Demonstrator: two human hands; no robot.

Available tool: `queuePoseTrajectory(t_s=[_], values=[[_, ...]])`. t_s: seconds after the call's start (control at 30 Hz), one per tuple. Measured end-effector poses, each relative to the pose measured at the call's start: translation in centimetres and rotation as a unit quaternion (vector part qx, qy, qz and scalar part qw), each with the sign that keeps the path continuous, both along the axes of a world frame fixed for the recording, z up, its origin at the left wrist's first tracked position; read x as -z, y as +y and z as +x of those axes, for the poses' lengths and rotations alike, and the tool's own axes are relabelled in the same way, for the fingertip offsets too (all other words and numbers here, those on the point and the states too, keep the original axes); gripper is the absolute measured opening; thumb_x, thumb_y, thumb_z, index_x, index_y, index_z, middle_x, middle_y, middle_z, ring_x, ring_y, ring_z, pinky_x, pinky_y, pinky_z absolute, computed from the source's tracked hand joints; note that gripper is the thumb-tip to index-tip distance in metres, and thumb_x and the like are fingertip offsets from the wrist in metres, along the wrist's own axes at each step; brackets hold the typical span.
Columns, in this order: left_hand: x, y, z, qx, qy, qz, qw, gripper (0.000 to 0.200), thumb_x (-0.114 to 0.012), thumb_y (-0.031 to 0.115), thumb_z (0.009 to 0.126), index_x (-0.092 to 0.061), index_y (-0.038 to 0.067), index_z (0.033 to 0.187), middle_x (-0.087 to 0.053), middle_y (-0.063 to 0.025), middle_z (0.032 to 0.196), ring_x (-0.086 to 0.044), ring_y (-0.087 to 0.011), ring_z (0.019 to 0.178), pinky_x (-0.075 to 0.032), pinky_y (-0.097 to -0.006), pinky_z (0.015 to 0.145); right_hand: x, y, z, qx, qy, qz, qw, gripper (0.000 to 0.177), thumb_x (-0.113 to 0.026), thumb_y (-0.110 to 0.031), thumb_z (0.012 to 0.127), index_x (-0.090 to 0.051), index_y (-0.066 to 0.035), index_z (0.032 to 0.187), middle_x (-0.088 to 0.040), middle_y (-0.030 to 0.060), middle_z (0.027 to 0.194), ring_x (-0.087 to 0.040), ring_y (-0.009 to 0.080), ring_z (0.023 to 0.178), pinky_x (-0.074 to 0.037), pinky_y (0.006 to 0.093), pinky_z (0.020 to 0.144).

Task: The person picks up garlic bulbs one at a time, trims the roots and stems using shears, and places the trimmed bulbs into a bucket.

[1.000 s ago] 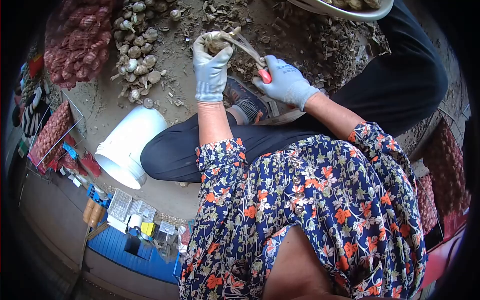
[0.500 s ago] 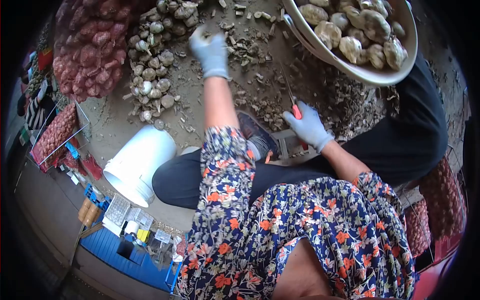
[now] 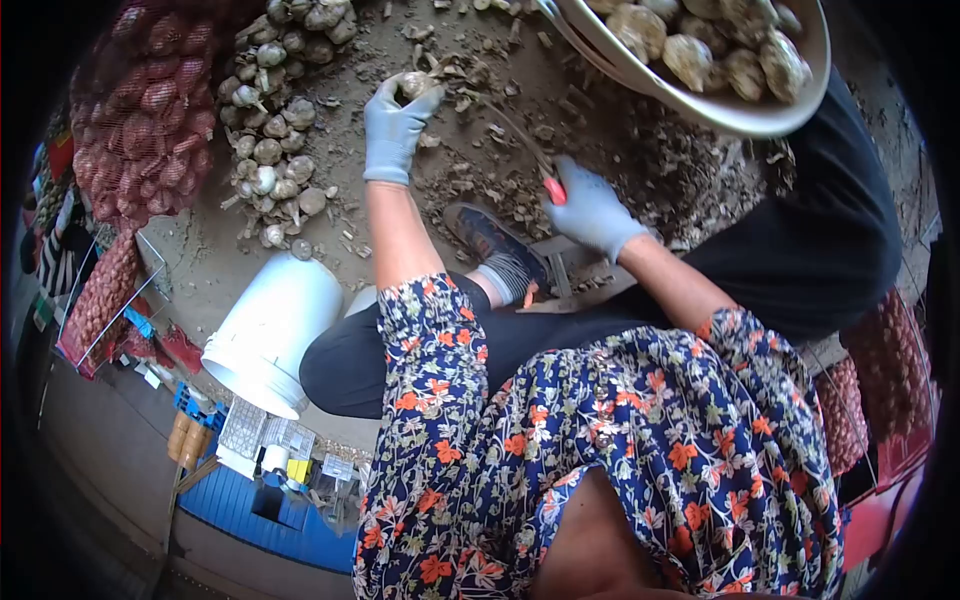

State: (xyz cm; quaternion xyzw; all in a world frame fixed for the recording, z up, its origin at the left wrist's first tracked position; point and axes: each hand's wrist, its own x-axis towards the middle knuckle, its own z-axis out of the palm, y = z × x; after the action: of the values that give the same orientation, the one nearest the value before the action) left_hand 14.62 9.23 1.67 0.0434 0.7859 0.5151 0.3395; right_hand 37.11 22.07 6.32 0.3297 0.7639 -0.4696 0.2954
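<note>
My left hand [image 3: 392, 138], in a grey work glove, is closed around a garlic bulb [image 3: 412, 85] with a stem pointing right. In my gloved right hand [image 3: 598, 212] is a knife [image 3: 554, 190] with a red handle and a long, thin, slightly curved blade. The blade reaches up and left, its tip close to the stem of the bulb. Below the left hand's far side lies a heap of garlic bulbs [image 3: 268, 152] on the floor. Cut stems and dry scraps [image 3: 520, 185] cover the ground around both hands.
A large pale tub [image 3: 690, 115] of garlic bulbs stands at upper right by my knee. A white bucket [image 3: 270, 325] lies tipped at left. Red net sacks [image 3: 145, 120] fill the upper left, with more sacks [image 3: 840, 415] at lower right. My shoe [image 3: 495, 240] rests between the hands.
My left hand, blurred earlier, now shows a garlic bulb in its fingers. My right hand has moved up and left, bringing the knife blade toward the bulb.
</note>
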Motion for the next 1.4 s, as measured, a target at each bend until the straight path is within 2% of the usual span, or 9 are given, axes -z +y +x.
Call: queuePoseTrajectory(t_s=[0.17,0.37,0.63,0.73,0.93,1.03,1.1,1.3,1.4], values=[[-1.6,0.7,4.5,0.031,0.079,0.046,0.995,0.057,-0.083,0.014,0.067,-0.057,-0.006,0.114,-0.064,-0.0063,0.099,-0.058,-0.0101,0.087,-0.048,-0.0246,0.083,0.4,0.7,-1.1,0.01,0.074,-0.05,0.996,0.064,-0.063,-0.039,0.078,-0.045,0.004,0.122,-0.059,0.0308,0.106,-0.057,0.0444,0.102,-0.045,0.0446,0.088],[-3.8,1.5,6.2,0.001,0.066,0.116,0.991,0.049,-0.083,0.01,0.068,-0.059,-0.003,0.108,-0.064,-0.0029,0.096,-0.058,-0.0075,0.082,-0.05,-0.0224,0.075,0.1,0.6,-0.6,0.056,0.154,-0.038,0.986,0.029,-0.061,-0.029,0.08,-0.054,-0.001,0.085,-0.059,0.0225,0.077,-0.059,0.0379,0.075,-0.046,0.0404,0.069],[-3.2,0.2,5.9,0.069,0.265,0.0,0.962,0.051,-0.085,0.012,0.061,-0.062,0.001,0.105,-0.064,-0.0089,0.094,-0.063,-0.0177,0.084,-0.05,-0.0284,0.078,-2.0,2.7,-0.4,-0.098,0.122,0.125,0.98,0.036,-0.06,-0.033,0.083,-0.047,-0.005,0.1,-0.063,0.0205,0.093,-0.061,0.0362,0.09,-0.048,0.0444,0.08],[-4.7,-0.2,6.8,0.08,0.272,-0.015,0.959,0.05,-0.082,0.008,0.06,-0.062,0.003,0.106,-0.063,-0.0095,0.096,-0.063,-0.0193,0.087,-0.05,-0.03,0.079,-2.2,2.7,-0.9,-0.219,0.249,0.349,0.877,0.043,-0.063,-0.042,0.082,-0.048,-0.008,0.105,-0.059,0.0119,0.093,-0.06,0.0302,0.089,-0.045,0.0457,0.076],[-5.5,-0.8,7.1,0.101,0.307,0.0,0.946,0.054,-0.079,0.005,0.054,-0.062,0.003,0.105,-0.064,-0.0105,0.094,-0.064,-0.0239,0.084,-0.052,-0.032,0.078,-2.8,2.7,-0.8,-0.256,0.195,0.325,0.889,0.045,-0.061,-0.041,0.084,-0.047,-0.007,0.108,-0.059,0.0135,0.095,-0.061,0.0296,0.09,-0.045,0.0477,0.077],[-6.0,-0.4,7.3,0.137,0.327,-0.006,0.935,0.055,-0.077,-0.004,0.057,-0.061,0.0,0.11,-0.064,-0.0055,0.1,-0.061,-0.0134,0.09,-0.05,-0.026,0.081,-3.4,2.6,-0.9,-0.286,0.132,0.288,0.904,0.043,-0.06,-0.04,0.085,-0.048,-0.005,0.107,-0.062,0.0142,0.096,-0.063,0.0315,0.088,-0.046,0.0464,0.077],[-5.9,-0.2,7.2,0.129,0.341,0.012,0.931,0.054,-0.081,0.009,0.052,-0.064,0.002,0.102,-0.063,-0.0108,0.094,-0.064,-0.0246,0.083,-0.052,-0.0321,0.078,-3.5,2.7,-0.9,-0.286,0.116,0.266,0.913,0.042,-0.059,-0.039,0.086,-0.048,-0.004,0.107,-0.063,0.0154,0.094,-0.065,0.0321,0.086,-0.047,0.0458,0.076],[-4.1,0.0,7.2,0.084,0.199,0.019,0.976,0.05,-0.083,0.016,0.055,-0.066,0.003,0.101,-0.064,-0.0104,0.093,-0.064,-0.0233,0.084,-0.052,-0.0313,0.077,-0.6,2.5,0.0,-0.22,0.059,0.159,0.961,0.038,-0.06,-0.034,0.085,-0.051,-0.001,0.102,-0.066,0.0241,0.089,-0.066,0.0362,0.086,-0.051,0.045,0.074],[-2.7,1.5,6.9,0.052,0.236,-0.019,0.97,0.055,-0.087,0.026,0.055,-0.064,0.001,0.099,-0.064,-0.0132,0.095,-0.064,-0.025,0.085,-0.053,-0.0343,0.079,1.3,1.8,0.9,-0.154,0.038,0.125,0.979,0.031,-0.058,-0.025,0.082,-0.05,0.0,0.097,-0.064,0.0274,0.089,-0.063,0.0417,0.085,-0.049,0.0486,0.077]])
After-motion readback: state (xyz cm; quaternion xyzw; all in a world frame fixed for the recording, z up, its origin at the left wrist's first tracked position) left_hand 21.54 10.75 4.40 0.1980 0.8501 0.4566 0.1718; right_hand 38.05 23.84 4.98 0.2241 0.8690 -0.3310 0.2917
